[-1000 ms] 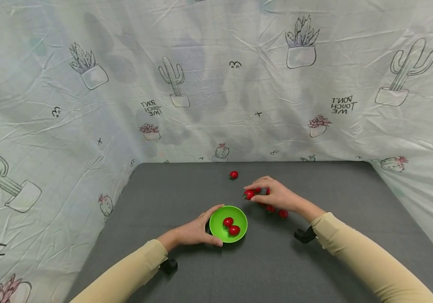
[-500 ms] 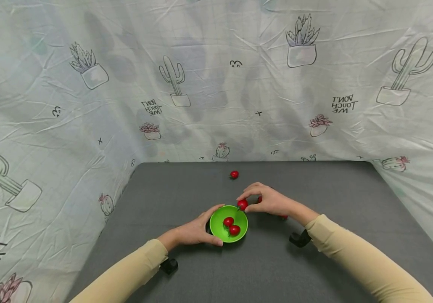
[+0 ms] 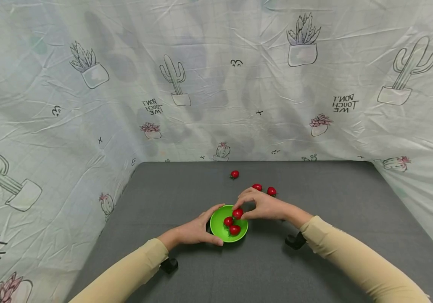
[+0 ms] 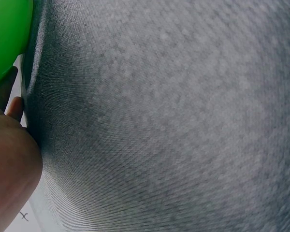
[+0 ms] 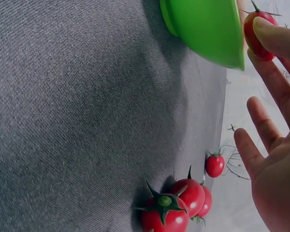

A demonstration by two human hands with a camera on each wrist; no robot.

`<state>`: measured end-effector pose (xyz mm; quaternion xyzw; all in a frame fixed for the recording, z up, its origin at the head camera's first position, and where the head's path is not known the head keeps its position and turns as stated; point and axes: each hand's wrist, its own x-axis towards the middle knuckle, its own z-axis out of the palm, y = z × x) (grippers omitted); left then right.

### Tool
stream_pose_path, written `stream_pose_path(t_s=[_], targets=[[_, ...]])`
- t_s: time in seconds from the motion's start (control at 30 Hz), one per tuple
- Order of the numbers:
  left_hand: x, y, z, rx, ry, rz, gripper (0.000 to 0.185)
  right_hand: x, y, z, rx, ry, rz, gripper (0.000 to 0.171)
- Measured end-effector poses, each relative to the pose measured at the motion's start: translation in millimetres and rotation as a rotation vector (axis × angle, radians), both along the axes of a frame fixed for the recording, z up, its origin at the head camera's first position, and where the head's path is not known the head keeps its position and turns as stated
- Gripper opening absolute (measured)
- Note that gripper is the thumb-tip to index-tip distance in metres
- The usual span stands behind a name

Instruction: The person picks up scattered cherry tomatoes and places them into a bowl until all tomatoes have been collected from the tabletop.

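Observation:
My left hand (image 3: 195,229) holds the left side of a green bowl (image 3: 217,231), thumb at the near edge and fingers round the far edge. Two cherry tomatoes (image 3: 234,230) lie inside it. Between thumb and fingertips, my right hand (image 3: 265,206) pinches another cherry tomato (image 3: 238,213) over the bowl's right part. In the right wrist view, this red tomato (image 5: 257,41) with its green stem is level with the rim, while the other fingers spread loosely. The left wrist view catches only the bowl's side (image 4: 9,34) and part of the left hand (image 4: 12,154).
A lone tomato (image 3: 234,174) lies near the grey table's far edge. Beyond the right hand are two more tomatoes (image 3: 271,191); a tomato with a green calyx (image 5: 164,212) heads a cluster in the right wrist view. A printed white cloth (image 3: 209,84) hangs behind the table.
The right hand has carried the pinched tomato left and nearer, from the table beyond the bowl to over it. The left hand and bowl have stayed put.

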<state>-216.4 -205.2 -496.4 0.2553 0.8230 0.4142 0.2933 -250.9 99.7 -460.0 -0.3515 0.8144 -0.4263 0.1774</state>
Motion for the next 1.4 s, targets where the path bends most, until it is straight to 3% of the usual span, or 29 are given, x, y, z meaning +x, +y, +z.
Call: stream_pose_path(t_s=[0.5, 0.77, 1.03, 1.4], targets=[[-2.0, -0.3, -2.0, -0.001, -0.009, 0.0, 0.104, -0.9, -2.8, -3.4, 0.031, 0.05, 0.051, 0.028], [-3.5, -0.4, 0.7, 0.008, -0.005, -0.008, 0.108, -3.5, -1.7, -0.3, 0.028, 0.071, 0.03, 0.031], [-4.4, -0.1, 0.2, 0.029, 0.002, -0.01, 0.108, -2.8, 9.9, 3.9, 0.007, 0.028, -0.03, 0.032], [-5.0, -0.7, -3.2, 0.033, 0.024, -0.008, 0.109, -5.1, 43.9, 20.8, -0.015, 0.038, -0.171, 0.032]])
